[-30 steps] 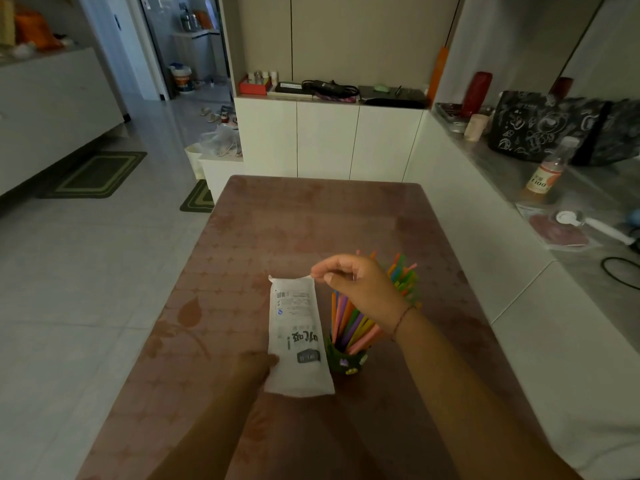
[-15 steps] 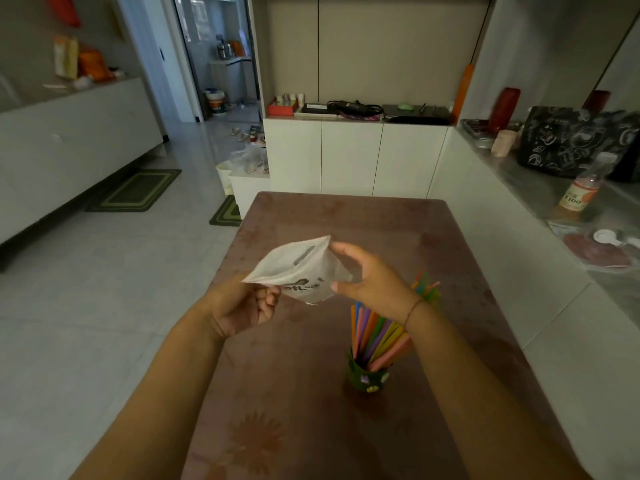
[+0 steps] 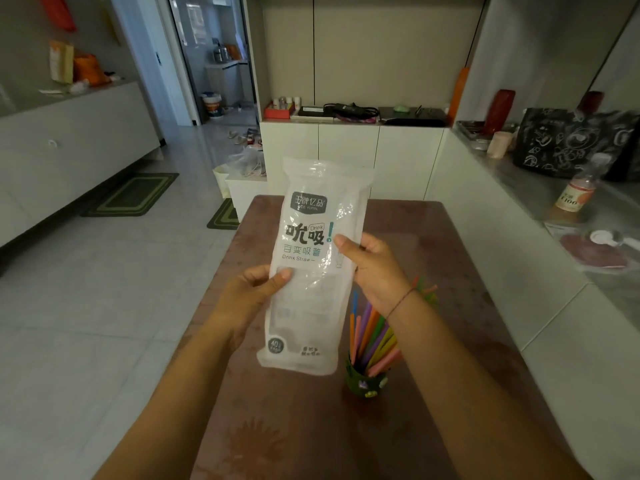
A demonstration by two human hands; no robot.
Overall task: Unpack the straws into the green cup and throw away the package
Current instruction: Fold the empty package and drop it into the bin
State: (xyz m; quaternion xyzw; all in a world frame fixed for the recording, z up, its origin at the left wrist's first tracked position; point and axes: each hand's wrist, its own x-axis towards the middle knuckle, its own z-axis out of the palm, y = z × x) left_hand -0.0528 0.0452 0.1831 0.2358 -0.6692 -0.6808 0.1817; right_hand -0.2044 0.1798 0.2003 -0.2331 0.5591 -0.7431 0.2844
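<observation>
Above the brown table, both hands pinch a limp, clear plastic package upright: left hand low, right hand higher. Thin coloured straws fan from the green cup beneath.

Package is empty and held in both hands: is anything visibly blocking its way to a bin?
No bin can be picked out in this view, so the path cannot be judged. Both hands, left and right, hold the package above the table.

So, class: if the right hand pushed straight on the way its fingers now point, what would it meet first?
The right hand points leftward and already grips the empty straw package; beyond it, probably the left hand, though depth is unclear.
</observation>
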